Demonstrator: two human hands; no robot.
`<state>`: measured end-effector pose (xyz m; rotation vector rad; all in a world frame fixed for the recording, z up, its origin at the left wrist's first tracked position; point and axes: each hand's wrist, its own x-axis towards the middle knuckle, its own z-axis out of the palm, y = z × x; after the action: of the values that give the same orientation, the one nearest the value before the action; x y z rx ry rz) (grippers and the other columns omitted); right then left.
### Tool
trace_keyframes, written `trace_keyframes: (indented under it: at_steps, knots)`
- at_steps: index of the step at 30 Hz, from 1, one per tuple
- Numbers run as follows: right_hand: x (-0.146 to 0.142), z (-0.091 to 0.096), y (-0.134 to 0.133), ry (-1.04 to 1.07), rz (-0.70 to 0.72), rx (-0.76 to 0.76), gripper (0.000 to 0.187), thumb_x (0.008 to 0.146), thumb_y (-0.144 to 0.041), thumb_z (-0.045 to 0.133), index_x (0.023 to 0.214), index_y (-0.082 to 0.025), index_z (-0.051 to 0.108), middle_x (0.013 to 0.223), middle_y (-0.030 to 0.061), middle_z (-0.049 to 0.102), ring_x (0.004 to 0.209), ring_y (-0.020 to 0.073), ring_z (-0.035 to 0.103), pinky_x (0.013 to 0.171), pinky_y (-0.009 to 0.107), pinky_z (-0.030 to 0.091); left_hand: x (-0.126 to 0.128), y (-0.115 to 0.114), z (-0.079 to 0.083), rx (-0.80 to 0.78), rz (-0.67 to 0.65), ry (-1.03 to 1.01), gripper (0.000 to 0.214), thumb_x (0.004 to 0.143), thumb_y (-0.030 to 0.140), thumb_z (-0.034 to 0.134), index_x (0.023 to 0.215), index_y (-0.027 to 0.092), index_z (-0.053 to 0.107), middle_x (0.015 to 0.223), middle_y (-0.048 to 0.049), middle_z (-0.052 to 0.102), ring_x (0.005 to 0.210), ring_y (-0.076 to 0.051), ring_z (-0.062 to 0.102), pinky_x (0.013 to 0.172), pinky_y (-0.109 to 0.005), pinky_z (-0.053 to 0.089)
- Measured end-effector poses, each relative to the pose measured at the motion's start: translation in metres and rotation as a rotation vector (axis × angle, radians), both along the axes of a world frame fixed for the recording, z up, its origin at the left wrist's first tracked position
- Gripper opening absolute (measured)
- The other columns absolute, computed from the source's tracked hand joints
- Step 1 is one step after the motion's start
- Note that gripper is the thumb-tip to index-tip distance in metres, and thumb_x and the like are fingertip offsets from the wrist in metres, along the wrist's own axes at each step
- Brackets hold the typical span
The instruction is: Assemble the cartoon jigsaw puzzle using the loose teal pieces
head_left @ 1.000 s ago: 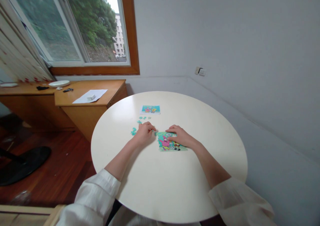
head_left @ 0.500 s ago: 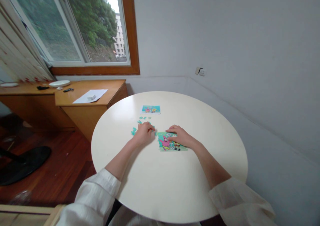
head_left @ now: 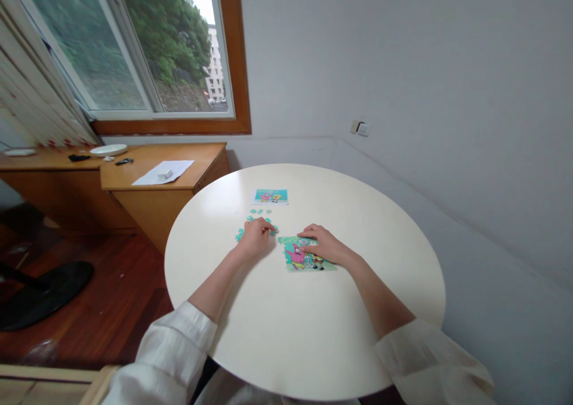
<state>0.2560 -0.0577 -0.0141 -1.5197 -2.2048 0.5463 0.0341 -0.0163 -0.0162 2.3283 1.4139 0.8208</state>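
Left hand (head_left: 254,241) curled among loose pieces (head_left: 257,212), grasp unclear; right hand (head_left: 326,246) lay flat, fingers released, on assembled puzzle (head_left: 299,259); both on round table (head_left: 290,333).

No text, label, brand or number legible anywhere. Puzzle (head_left: 308,257): cartoon picture only, no lettering to make out. Small picture card (head_left: 270,197) beyond puzzle: print too small to read. Paper sheet (head_left: 163,172) on desk (head_left: 201,178), far left of puzzle: nothing legible.
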Motion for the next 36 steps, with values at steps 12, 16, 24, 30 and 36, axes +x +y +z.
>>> trace_keyframes:
  at_steps: [12,16,24,30,36]
  knots:
    - [0.002,-0.001,0.0,-0.012,-0.005,-0.001,0.037,0.07,-0.031,0.064,0.105,-0.02,0.064,0.107,0.0082,0.056,0.099,0.022,0.051,0.089,0.035,0.038,-0.037,0.038,-0.003,-0.091,0.382,-0.518,0.029,0.066,0.018,0.044,0.079,0.014,0.069,0.058,-0.0019,0.059,0.05,-0.013,0.045,0.051,-0.025,0.034]
    - [0.002,0.0,-0.001,-0.012,-0.007,-0.01,0.037,0.071,-0.032,0.064,0.106,-0.019,0.064,0.108,0.0087,0.056,0.099,0.0224,0.051,0.089,0.036,0.038,-0.045,0.037,0.003,-0.095,0.41,-0.708,0.027,0.061,0.021,0.049,0.078,0.012,0.068,0.063,-0.0028,0.06,0.053,-0.011,0.045,0.051,-0.023,0.032]
    - [0.006,-0.006,0.002,-0.008,-0.003,0.007,0.037,0.07,-0.032,0.065,0.105,-0.02,0.064,0.107,0.0082,0.057,0.099,0.0219,0.051,0.089,0.035,0.038,-0.052,0.034,0.013,-0.144,0.485,-0.893,0.023,0.053,0.022,0.053,0.07,0.012,0.065,0.069,-0.0041,0.061,0.06,-0.012,0.048,0.059,-0.025,0.035]
    - [0.006,-0.005,0.002,-0.007,0.001,0.002,0.038,0.07,-0.034,0.064,0.106,-0.019,0.064,0.107,0.0088,0.056,0.1,0.0223,0.051,0.089,0.036,0.038,-0.054,0.033,0.015,-0.164,0.477,-0.886,0.024,0.052,0.023,0.054,0.071,0.012,0.064,0.065,-0.0022,0.06,0.058,-0.011,0.046,0.056,-0.024,0.033]
    - [0.008,-0.007,0.003,0.01,0.001,-0.008,0.04,0.07,-0.036,0.064,0.106,-0.02,0.063,0.108,0.0087,0.056,0.101,0.0225,0.05,0.091,0.037,0.037,-0.052,0.031,0.015,-0.159,0.456,-0.857,0.022,0.052,0.022,0.055,0.069,0.012,0.065,0.064,-0.0018,0.06,0.058,-0.011,0.047,0.056,-0.024,0.034]
